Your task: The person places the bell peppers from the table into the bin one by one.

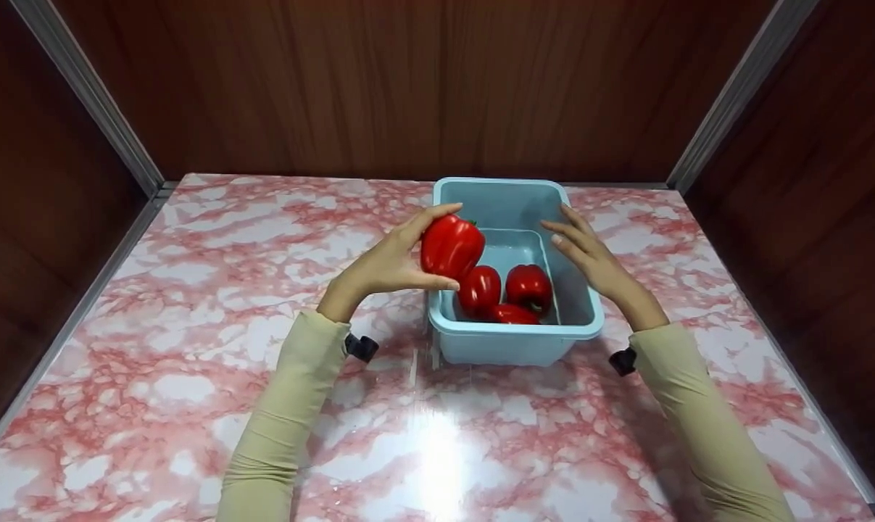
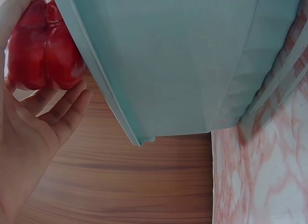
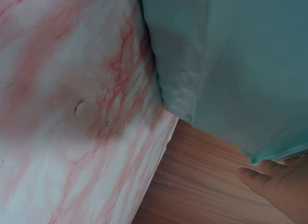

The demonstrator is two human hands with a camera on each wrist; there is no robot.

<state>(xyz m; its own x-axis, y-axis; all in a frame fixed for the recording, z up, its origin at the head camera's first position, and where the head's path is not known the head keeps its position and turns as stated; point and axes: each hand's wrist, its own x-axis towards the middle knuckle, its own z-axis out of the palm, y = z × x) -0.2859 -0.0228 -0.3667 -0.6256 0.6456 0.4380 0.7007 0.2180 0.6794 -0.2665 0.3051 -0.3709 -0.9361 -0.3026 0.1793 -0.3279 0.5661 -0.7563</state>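
Observation:
My left hand (image 1: 390, 264) grips a red bell pepper (image 1: 450, 246) between thumb and fingers, at the left rim of a light blue plastic bin (image 1: 517, 346). In the left wrist view the same bell pepper (image 2: 45, 50) sits in the curve of the hand, close beside the bin's wall (image 2: 168, 65). Several more red bell peppers (image 1: 530, 288) lie inside, toward the near end. Over the bin's right rim is my right hand (image 1: 589, 257), its fingers extended and nothing in them. The right wrist view catches those fingers (image 3: 255, 178) by the rim.
The bin stands on a table (image 1: 191, 348) with a red and white marbled top, near its back edge. Brown wood-look panels (image 1: 408, 87) rise behind and on both sides, joined by metal corner strips (image 1: 93, 94). A small camera (image 1: 362, 348) is strapped to the left wrist.

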